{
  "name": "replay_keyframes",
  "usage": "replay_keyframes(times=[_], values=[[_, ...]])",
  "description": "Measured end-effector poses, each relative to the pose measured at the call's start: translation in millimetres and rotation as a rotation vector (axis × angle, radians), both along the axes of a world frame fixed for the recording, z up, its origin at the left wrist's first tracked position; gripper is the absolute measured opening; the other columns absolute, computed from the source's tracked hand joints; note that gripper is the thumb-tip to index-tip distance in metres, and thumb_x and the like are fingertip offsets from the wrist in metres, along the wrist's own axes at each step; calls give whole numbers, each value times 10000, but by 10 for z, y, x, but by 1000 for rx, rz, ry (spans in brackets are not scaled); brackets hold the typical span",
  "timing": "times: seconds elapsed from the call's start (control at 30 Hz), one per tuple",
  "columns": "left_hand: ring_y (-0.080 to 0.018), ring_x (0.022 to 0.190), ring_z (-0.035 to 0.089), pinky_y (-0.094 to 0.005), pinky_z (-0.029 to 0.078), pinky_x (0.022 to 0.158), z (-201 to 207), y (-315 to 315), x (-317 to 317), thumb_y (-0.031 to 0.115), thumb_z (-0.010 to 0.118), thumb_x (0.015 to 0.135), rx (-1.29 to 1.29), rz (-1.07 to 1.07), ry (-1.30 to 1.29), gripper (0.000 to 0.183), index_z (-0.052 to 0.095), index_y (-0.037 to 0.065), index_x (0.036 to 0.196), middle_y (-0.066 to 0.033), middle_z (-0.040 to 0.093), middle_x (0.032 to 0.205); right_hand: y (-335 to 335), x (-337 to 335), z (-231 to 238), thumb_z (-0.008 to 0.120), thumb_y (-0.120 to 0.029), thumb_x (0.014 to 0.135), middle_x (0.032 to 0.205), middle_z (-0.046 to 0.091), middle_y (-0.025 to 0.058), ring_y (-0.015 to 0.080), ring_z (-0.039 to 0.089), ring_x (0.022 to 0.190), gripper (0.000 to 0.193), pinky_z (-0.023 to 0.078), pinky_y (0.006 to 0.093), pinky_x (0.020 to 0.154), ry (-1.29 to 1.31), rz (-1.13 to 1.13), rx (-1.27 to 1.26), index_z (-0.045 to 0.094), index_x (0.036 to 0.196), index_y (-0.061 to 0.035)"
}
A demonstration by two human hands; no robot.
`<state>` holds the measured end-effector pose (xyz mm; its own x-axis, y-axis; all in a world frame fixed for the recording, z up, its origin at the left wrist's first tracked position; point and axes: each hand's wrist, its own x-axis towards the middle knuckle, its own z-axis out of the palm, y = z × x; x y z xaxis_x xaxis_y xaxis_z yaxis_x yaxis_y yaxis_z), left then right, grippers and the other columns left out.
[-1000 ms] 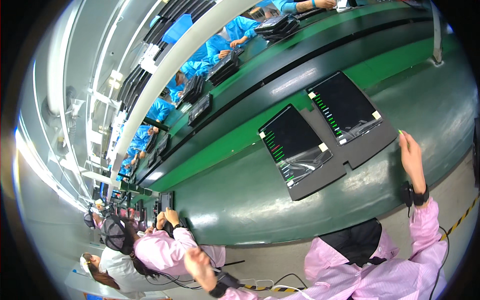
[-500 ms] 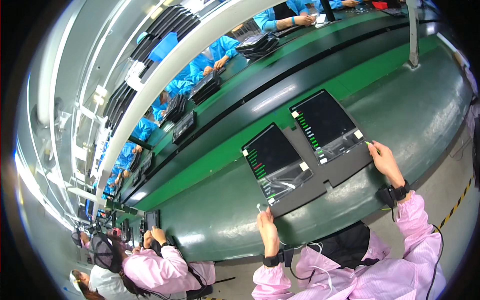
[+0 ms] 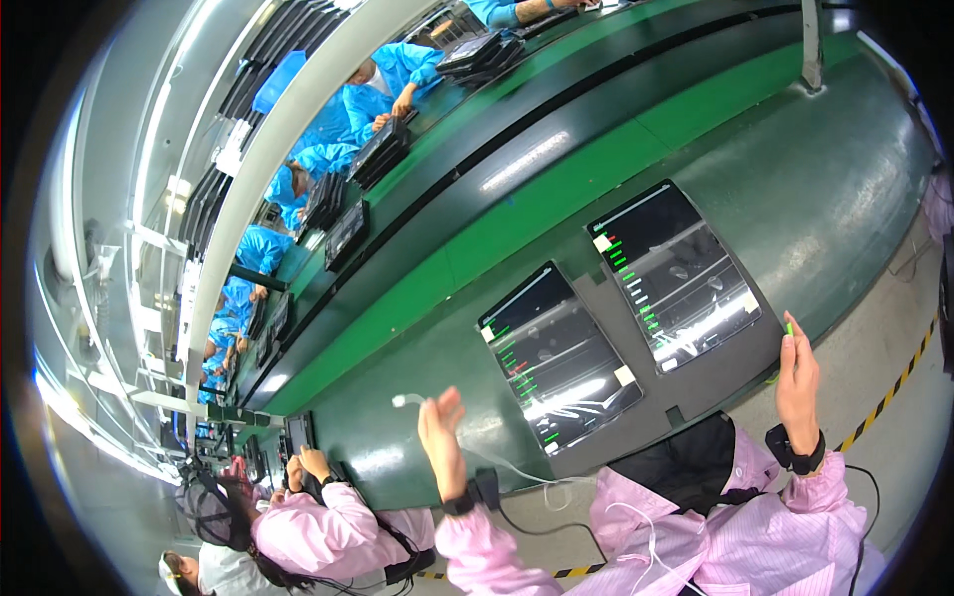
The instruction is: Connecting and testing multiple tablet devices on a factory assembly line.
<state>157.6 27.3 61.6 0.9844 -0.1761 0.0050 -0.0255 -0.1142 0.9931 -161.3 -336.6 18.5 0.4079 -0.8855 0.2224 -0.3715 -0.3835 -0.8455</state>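
Two black tablets, the left tablet (image 3: pixel 571 343) and the right tablet (image 3: pixel 686 263), lie side by side on a dark grey board (image 3: pixel 651 397). Rows of green marks and pale square stickers show on both screens, with some red marks too. Left of the board, my left hand (image 3: pixel 444 447) is raised, its fingers closed on a white cable (image 3: pixel 405 400) whose plug sticks out to the left. Close to the board's right edge is my right hand (image 3: pixel 797 382), pinching a thin thing with a bright green end (image 3: pixel 789 330); the rest of it is mostly hidden.
Under the board is a curved green worktop (image 3: pixel 795 164). A dark conveyor (image 3: pixel 527 159) runs behind it, with stacks of black devices (image 3: pixel 383 154) and people in blue along its far side. At lower left, a person in pink (image 3: pixel 313 521) works beside me. A pale post (image 3: pixel 812 50) stands far right.
My left hand has left the board's corner and moved left with the white cable. My right hand is lower, off the board's edge. Board and tablets sit nearer me; the view has shifted.
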Motion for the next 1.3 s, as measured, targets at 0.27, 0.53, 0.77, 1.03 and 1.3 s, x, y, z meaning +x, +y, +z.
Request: replay_keyframes(times=[0.27,0.53,0.77,1.03,1.3], values=[[-160,886,511,-287,408,830,-357,-1054,1138,321,357,1022,396,-435,-249,423,588,-11,1146,-69,600,942,95,417,83,725,-201,809,1179,522,234,299,488,879,560,413,351,813,104,72,-19,450,1205,82],[-201,861,562,-322,430,838,-276,-1270,1135,313,358,1017,381,-515,-112,440,627,-34,997,-102,642,925,142,477,-33,725,-205,823,1201,540,181,247,422,808,597,406,333,793,-2,13,-45,438,1280,51],[-145,898,523,-276,397,871,-104,-1366,1011,285,365,1025,612,-605,-88,391,582,-35,966,-72,662,998,151,511,-39,713,-210,841,1336,491,232,372,499,997,389,388,396,935,26,-23,-35,468,1019,34],[-203,1079,571,-341,430,955,396,-2095,1265,300,365,1019,591,-683,-143,392,587,-17,1080,-117,636,1140,151,526,-87,695,-186,858,1351,487,227,429,489,1131,344,377,416,967,73,-17,-115,462,988,31],[-232,957,580,-329,431,860,22,-3172,970,250,392,960,649,-669,-333,332,571,-29,964,-157,630,1033,148,522,-103,715,-171,836,1298,521,233,399,520,1066,389,402,392,927,26,-45,-137,507,1081,47]])
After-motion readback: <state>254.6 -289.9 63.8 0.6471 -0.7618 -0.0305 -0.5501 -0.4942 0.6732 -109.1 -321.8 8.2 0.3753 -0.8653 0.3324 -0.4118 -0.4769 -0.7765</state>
